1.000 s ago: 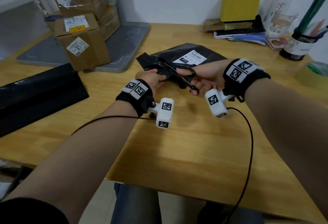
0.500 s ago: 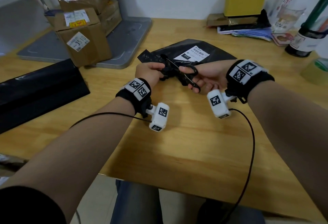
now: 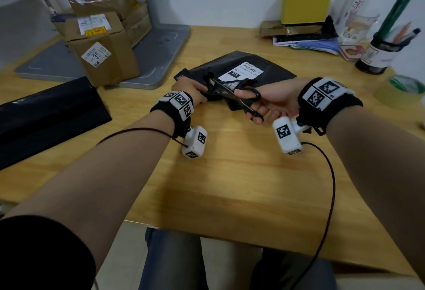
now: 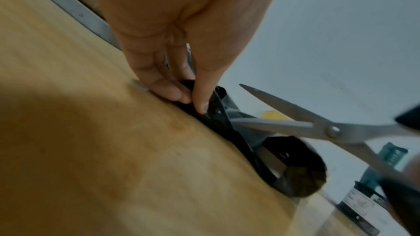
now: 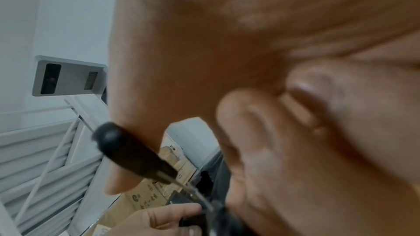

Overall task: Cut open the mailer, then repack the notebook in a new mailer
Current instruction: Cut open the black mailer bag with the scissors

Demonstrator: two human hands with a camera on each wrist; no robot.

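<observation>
A black mailer [image 3: 271,71] with a white shipping label [image 3: 249,72] lies on the wooden table [image 3: 230,174]. My left hand [image 3: 192,92] pinches its near left end [image 4: 211,107] between thumb and fingers. My right hand [image 3: 273,101] grips black-handled scissors [image 3: 239,96]; thumb and fingers sit in the loops. The steel blades [image 4: 284,121] stand apart over the mailer's edge, and the cut end gapes open [image 4: 293,161]. In the right wrist view the scissors handle [image 5: 127,152] runs down toward my left hand [image 5: 156,220]. The notebook is hidden inside.
A flat stack of black new mailers [image 3: 46,115] lies at the left. Taped cardboard boxes [image 3: 101,48] sit on a grey scale platform [image 3: 158,55] behind. Back right hold a yellow box [image 3: 305,5], papers, a pen holder [image 3: 379,55] and a tape roll [image 3: 402,89].
The scissors have worked further along the mailer's left end and the blades now stand apart. My left hand keeps its pinch on the end; both hands shifted slightly away from me.
</observation>
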